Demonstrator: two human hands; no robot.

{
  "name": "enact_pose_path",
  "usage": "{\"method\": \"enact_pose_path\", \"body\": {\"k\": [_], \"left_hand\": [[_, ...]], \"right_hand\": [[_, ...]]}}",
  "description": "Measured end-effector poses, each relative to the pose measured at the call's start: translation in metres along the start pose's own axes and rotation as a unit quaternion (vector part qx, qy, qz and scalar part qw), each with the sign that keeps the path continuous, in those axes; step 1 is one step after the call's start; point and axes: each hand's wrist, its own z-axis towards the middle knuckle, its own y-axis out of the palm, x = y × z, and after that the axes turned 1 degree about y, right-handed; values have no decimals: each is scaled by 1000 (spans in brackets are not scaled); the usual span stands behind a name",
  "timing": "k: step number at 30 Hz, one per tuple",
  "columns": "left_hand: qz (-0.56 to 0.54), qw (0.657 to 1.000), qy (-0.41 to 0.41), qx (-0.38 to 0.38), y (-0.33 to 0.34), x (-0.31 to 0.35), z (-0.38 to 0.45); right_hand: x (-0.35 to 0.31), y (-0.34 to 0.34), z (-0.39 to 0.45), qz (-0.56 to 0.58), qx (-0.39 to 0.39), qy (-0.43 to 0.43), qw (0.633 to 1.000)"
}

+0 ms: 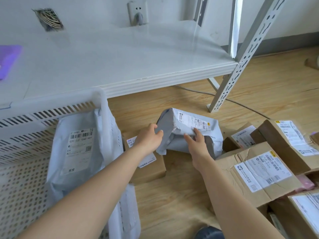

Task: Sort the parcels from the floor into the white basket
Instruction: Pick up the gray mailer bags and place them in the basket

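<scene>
Left hand (149,138) grips grey mailer (189,131) end | right hand (196,144) fingers curled over its top

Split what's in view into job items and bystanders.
Job: grey mailer bag gripped by left hand and right hand; white basket; bagged parcel inside it; cardboard parcels on the floor.
Bystanders: metal shelf; wall socket; cable.

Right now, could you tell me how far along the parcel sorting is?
Barely started, it seems. One grey mailer bag already lies in the white basket. The left hand and right hand grip a second grey bag parcel by the floor. A small brown box and several cardboard boxes remain on the floor.
</scene>
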Motion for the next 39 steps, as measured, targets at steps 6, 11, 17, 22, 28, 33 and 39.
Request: {"method": "enact_pose_path", "body": {"k": [6, 11, 17, 22, 28, 33, 39], "left_hand": [[-59, 994, 64, 61, -33, 13, -24], [-65, 983, 119, 127, -67, 26, -51], [-52, 968, 159, 189, -108, 34, -90], [-63, 963, 159, 209, -142, 27, -121], [-88, 965, 183, 167, -186, 11, -160], [-136, 967, 167, 137, -220, -16, -180], [-215, 947, 200, 129, -244, -58, -193]], "right_hand": [[-40, 1, -31, 39, -2, -81, 996], [-82, -4, -66, 44, 16, -149, 988], [-116, -2, -115, 35, -18, -207, 978], [-144, 5, -154, 67, -45, -223, 971], [-173, 41, -195, 62, -88, -244, 964], [-191, 79, -222, 16, -103, -267, 958], [-199, 139, -251, 65, -180, -269, 944]]}}
